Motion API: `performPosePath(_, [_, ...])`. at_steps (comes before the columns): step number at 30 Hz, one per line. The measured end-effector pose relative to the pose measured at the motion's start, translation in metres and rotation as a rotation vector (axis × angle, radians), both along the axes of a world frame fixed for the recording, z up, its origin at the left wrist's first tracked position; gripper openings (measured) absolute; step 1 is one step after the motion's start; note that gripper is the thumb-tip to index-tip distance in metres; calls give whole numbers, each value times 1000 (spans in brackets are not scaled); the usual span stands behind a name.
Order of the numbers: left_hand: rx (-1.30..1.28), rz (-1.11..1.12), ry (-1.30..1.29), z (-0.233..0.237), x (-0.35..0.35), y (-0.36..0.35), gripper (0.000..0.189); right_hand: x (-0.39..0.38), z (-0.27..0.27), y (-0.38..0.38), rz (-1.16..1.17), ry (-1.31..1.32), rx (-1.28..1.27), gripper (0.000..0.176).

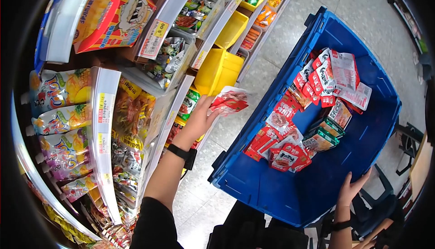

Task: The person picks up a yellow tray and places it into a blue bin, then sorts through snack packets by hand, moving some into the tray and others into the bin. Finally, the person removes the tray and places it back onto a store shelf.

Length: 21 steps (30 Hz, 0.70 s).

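Snack shelves (104,126) at left, part-filled blue bin (358,144) at right.
The right hand (350,191), partly open, rests on the bin's near-right rim; the left hand (198,121) pinches a red-and-white packet (231,100) beside a yellow tub (217,73), outside the bin, which already holds loose packets (285,151).

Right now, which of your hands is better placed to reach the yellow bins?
The left, I'd judge. The left hand is right beside the yellow bins, though holding red packaging. The right hand grips the blue crate, which lies between it and them.
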<state>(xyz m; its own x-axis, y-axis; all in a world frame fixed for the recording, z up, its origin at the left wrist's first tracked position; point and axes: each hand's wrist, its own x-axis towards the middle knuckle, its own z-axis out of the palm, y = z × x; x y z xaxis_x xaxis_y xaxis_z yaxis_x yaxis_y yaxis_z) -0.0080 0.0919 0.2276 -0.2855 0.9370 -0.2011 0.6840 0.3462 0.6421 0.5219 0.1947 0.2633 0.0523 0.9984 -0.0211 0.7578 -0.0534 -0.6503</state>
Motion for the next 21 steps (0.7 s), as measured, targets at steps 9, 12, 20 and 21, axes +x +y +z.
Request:
performPosePath(9, [45, 67, -361, 56, -1, -1, 41, -5, 0, 1, -27, -10, 6, 76])
performPosePath(12, [35, 97, -495, 85, 3, 0, 41, -4, -1, 1, -24, -47, 20, 77])
performPosePath(20, [-13, -43, -271, 175, 24, -7, 41, -10, 1, 2, -17, -67, 26, 79])
performPosePath(21, [2, -82, -189, 189, 31, -6, 40, -12, 2, 1, -20, -50, 23, 79])
